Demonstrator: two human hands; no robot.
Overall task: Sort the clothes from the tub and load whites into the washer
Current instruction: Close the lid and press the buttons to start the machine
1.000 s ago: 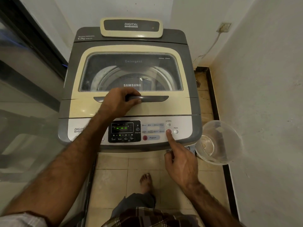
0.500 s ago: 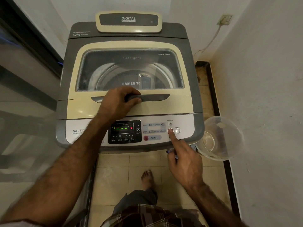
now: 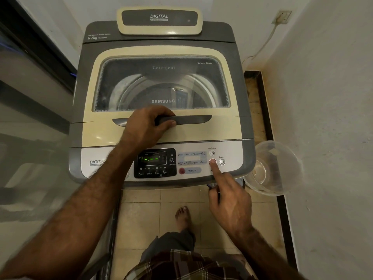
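A grey and cream top-loading washer [image 3: 240, 122] stands in front of me with its glass lid [image 3: 161, 83] shut. Through the glass I see the steel drum; I cannot make out clothes inside. My left hand [image 3: 145, 126] rests on the lid, its fingers curled around the dark lid handle [image 3: 187, 119]. My right hand [image 3: 228, 195] has the index finger stretched out, its tip on the red round button [image 3: 210, 160] beside the power button [image 3: 222, 162]; the other fingers are curled. The display [image 3: 151, 158] shows green dashes.
A clear plastic tub [image 3: 272, 168] sits on the floor to the right of the washer, against the white wall. A glass door is close on the left. A power socket [image 3: 281, 16] with a cord is on the back wall. My bare foot [image 3: 182, 216] stands on beige tiles.
The view has shifted slightly. My right index finger stays on the red button, and my left hand keeps its hold on the lid handle.
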